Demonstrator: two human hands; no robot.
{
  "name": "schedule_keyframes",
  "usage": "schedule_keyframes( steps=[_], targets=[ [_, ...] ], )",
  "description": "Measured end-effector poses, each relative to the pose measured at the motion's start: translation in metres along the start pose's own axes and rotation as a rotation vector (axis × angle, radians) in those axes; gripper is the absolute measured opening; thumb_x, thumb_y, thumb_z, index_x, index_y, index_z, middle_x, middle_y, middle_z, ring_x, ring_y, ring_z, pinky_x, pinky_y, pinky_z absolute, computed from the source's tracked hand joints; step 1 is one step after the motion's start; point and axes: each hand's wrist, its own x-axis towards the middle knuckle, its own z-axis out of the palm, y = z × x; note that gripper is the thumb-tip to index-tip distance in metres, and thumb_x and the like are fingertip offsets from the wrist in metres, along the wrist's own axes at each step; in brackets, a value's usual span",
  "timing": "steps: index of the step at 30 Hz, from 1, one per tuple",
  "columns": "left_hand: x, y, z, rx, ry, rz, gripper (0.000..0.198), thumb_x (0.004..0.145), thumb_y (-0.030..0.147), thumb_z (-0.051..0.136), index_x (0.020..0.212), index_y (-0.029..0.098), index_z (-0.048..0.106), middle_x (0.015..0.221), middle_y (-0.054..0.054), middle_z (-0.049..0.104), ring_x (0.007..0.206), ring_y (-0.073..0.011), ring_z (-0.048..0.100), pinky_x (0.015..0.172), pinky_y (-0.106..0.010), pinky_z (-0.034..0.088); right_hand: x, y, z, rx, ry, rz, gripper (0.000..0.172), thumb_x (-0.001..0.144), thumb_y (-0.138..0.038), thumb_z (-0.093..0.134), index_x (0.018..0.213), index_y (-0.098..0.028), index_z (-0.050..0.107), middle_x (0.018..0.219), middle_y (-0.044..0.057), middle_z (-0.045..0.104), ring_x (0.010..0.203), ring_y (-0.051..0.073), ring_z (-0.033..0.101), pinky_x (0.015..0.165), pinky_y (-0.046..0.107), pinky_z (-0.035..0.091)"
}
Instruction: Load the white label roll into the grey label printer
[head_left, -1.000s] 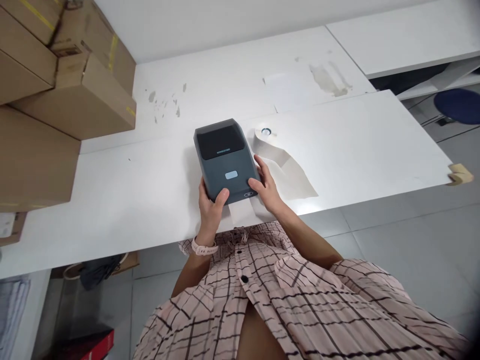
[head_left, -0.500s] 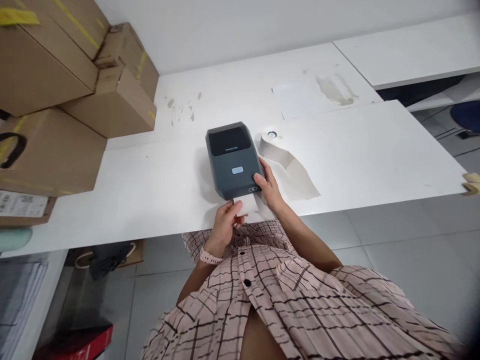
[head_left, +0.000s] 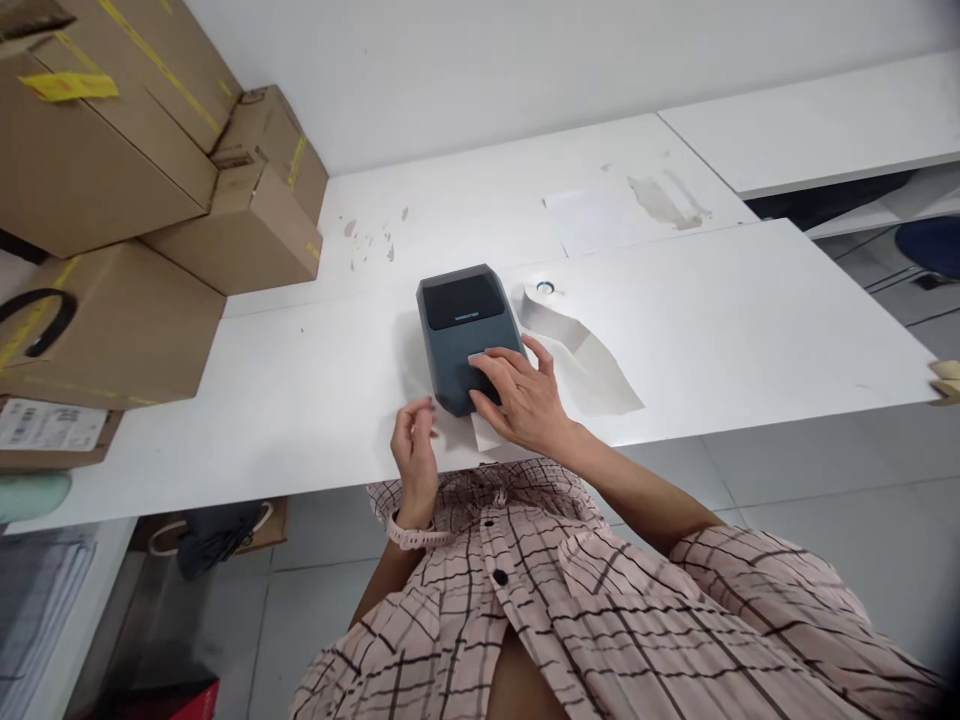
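A dark grey printer-like device (head_left: 450, 362) lies on the white table (head_left: 300, 400), its black window towards the wall. My right hand (head_left: 521, 400) is over its lower right part, fingers spread, a fingertip at the light button. White paper (head_left: 486, 434) sticks out from the device's near edge, partly behind my right hand. Just left of that edge is my left hand (head_left: 415, 450), off the paper, with loosely curled fingers apart and nothing in them. To the device's right, a roll with a blue-rimmed core (head_left: 545, 288) trails a long paper strip (head_left: 592, 365).
Cardboard boxes (head_left: 97, 140) are stacked at the left, with a green rolled item (head_left: 34, 495) near the table's left front edge. A thin white sheet (head_left: 589, 220) lies towards the back. A dark blue stool (head_left: 930, 245) stands at the far right.
My left hand has let go of the paper and moved left. My right hand has gone from the device's right side onto its top, at the button. The view has shifted slightly.
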Motion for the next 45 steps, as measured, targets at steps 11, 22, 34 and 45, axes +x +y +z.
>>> schedule_keyframes(
  steps=[11,22,34,45],
  targets=[
    [0.033,0.037,0.018,-0.023,-0.071,0.234,0.062,0.103,0.061,0.041,0.150,0.023,0.057,0.164,-0.007,0.049,0.155,-0.0263,0.040,0.127,-0.041,0.036,-0.016,0.020,-0.021,0.601,0.110,0.500,0.061,0.104,-0.064,0.042,0.158,-0.035,0.037,0.164,0.008,0.045,0.152,0.032,0.044,0.122,0.060,0.041],
    [0.113,0.031,0.026,0.335,-0.123,0.045,0.062,0.086,0.045,0.069,0.142,0.024,0.055,0.131,-0.014,0.064,0.110,-0.0267,0.067,0.090,-0.040,0.055,0.133,0.071,-0.029,0.432,0.087,0.307,0.077,0.099,-0.081,0.028,0.164,-0.039,0.025,0.169,-0.002,0.038,0.158,0.026,0.034,0.127,0.045,0.037],
    [0.129,0.047,0.033,0.868,-0.311,0.124,0.038,0.088,0.035,0.059,0.120,0.016,0.064,0.095,-0.013,0.073,0.100,-0.0363,0.069,0.088,-0.045,0.051,0.121,0.073,0.049,-0.290,-0.794,-0.134,0.023,0.082,-0.012,0.060,0.095,-0.015,0.079,0.095,0.015,0.080,0.105,0.034,0.070,0.103,0.052,0.039],
    [0.129,0.043,0.026,0.854,-0.368,0.172,0.046,0.088,0.023,0.048,0.131,0.013,0.062,0.090,-0.009,0.071,0.086,-0.0284,0.067,0.078,-0.037,0.048,0.145,0.086,-0.002,0.423,-1.057,-0.129,0.034,0.082,-0.031,0.077,0.116,-0.028,0.074,0.111,0.001,0.078,0.093,0.021,0.071,0.083,0.037,0.057]
  ],
)
